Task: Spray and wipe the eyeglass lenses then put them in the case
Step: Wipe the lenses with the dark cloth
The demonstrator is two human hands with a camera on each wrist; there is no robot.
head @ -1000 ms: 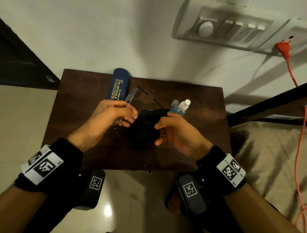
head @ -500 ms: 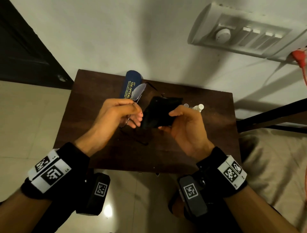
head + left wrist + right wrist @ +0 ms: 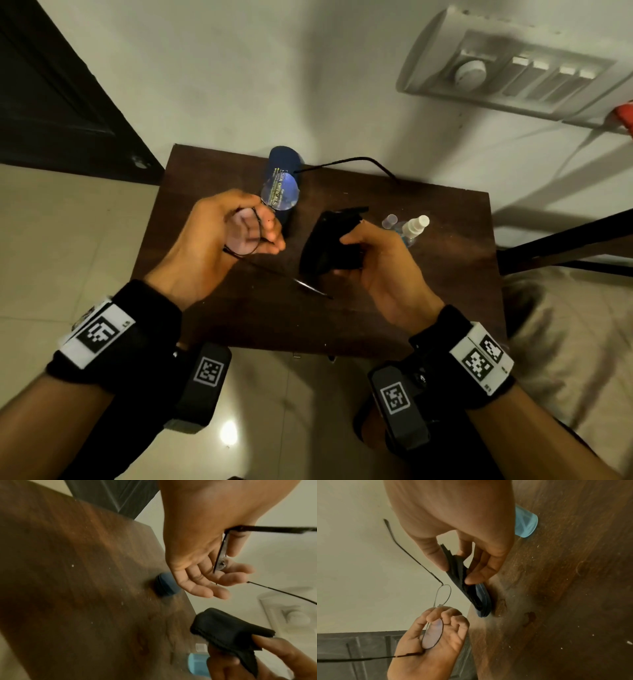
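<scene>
My left hand (image 3: 260, 236) pinches the thin black wire-framed eyeglasses (image 3: 279, 195) by the bridge, above the table. One round lens lies against the fingers (image 3: 433, 635) and the other sticks up over the blue case (image 3: 284, 161). Both temples are unfolded. My right hand (image 3: 356, 253) grips a folded black cloth (image 3: 325, 243) between thumb and fingers, a short gap right of the glasses and not touching them. The closed case lies at the table's far edge. A small spray bottle (image 3: 412, 226) with blue liquid stands just behind my right hand.
A small dark wooden table (image 3: 411, 308) stands against a pale wall. The bottle's clear cap (image 3: 389, 221) sits beside the bottle. A dark door is at the left, a switch panel (image 3: 513, 72) is on the wall, and a bed edge is at the right.
The cloth has come off the lens and my hands have drawn apart. My left hand has turned the glasses so that one lens stands up over the case.
</scene>
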